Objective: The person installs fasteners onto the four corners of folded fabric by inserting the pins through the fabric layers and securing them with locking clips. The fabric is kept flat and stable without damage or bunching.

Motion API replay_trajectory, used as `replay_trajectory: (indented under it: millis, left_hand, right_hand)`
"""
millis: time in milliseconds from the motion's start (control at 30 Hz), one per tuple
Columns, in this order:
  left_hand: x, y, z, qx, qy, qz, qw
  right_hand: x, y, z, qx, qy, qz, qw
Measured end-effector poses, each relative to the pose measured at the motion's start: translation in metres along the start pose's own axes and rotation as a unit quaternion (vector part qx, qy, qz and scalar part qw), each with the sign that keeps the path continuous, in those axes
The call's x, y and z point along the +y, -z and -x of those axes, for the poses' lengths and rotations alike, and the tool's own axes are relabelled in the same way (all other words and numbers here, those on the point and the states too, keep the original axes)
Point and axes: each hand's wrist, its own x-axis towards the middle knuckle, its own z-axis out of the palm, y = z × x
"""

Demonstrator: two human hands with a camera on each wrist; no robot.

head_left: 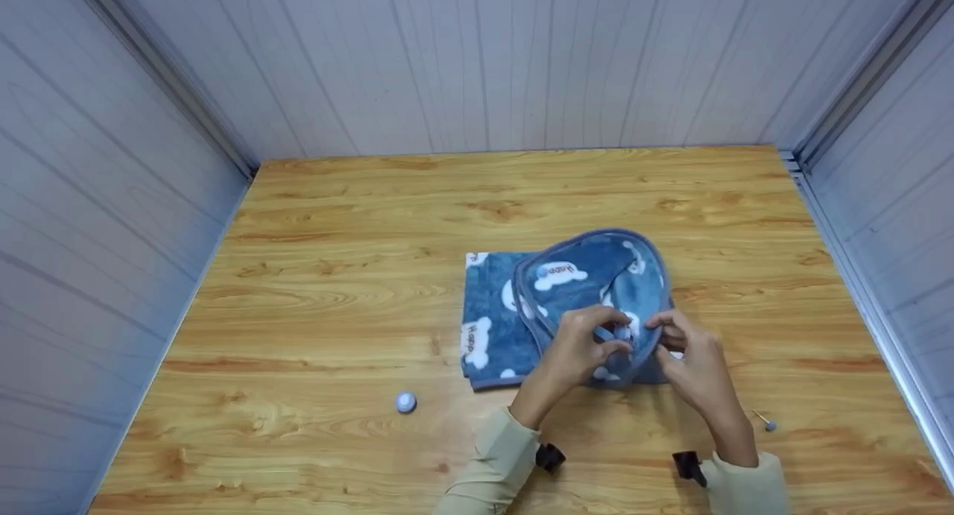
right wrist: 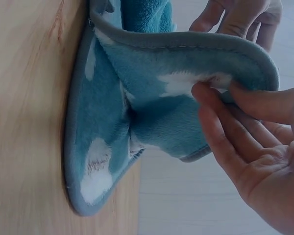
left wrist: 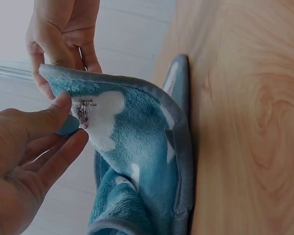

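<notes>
A teal fleece blanket (head_left: 496, 291) with white bone shapes and grey binding lies folded, its rounded corner lifted toward both hands. My left hand (head_left: 574, 347) is at the lifted part, pinching a small round blue cap (left wrist: 68, 126) between thumb and fingers close to the fleece. At the bound edge on the right, my right hand (head_left: 693, 358) pinches the blanket between thumb and fingertips. In the right wrist view, the thumb and fingers of this right hand (right wrist: 255, 142) press at a white patch; what lies under their tips is partly hidden.
A round lilac cap with a pale centre (head_left: 405, 402) lies on the wooden table (head_left: 313, 306), left of the blanket. To the right of my right wrist lies a pin with a blue head (head_left: 769, 425). Pale panels (head_left: 477, 68) enclose the table's back and sides.
</notes>
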Motion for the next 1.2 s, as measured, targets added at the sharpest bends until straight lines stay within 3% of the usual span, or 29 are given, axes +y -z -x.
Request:
replay_trajectory:
  millis: [267,467,600,733,800,1000,1133,1200]
  left_hand:
    - [0.002,0.001,0.004,0.028,-0.016,-0.016,0.9993]
    - [0.017,-0.004,0.022,0.026,0.04,-0.075,0.996]
    - [0.021,-0.008,0.024,0.034,0.063,-0.098,0.9926]
    - [0.02,-0.008,0.023,0.047,0.054,-0.068,0.9952]
    - [0.02,-0.008,0.023,0.046,0.05,-0.055,0.9961]
    - [0.016,-0.004,0.02,0.051,0.074,-0.004,0.996]
    - [0.01,0.01,0.015,0.106,0.067,0.004,0.9921]
    - [0.007,0.019,0.013,0.14,0.056,-0.019,0.9883]
  right_hand:
    - [-0.006,-0.006,-0.005,-0.005,-0.006,-0.019,0.9998]
    - [-0.006,-0.005,-0.007,-0.01,-0.019,-0.016,0.9996]
    - [0.003,0.002,-0.012,-0.098,-0.03,-0.007,0.9947]
    - [0.024,0.014,-0.024,-0.214,-0.062,0.026,0.9744]
    - [0.034,0.018,-0.031,-0.235,-0.079,0.049,0.9676]
    - [0.043,0.024,-0.056,-0.187,-0.067,0.078,0.977]
    - [0.031,0.024,-0.072,-0.185,-0.06,0.079,0.9779]
    - [0.023,0.022,-0.081,-0.194,-0.055,0.079,0.9763]
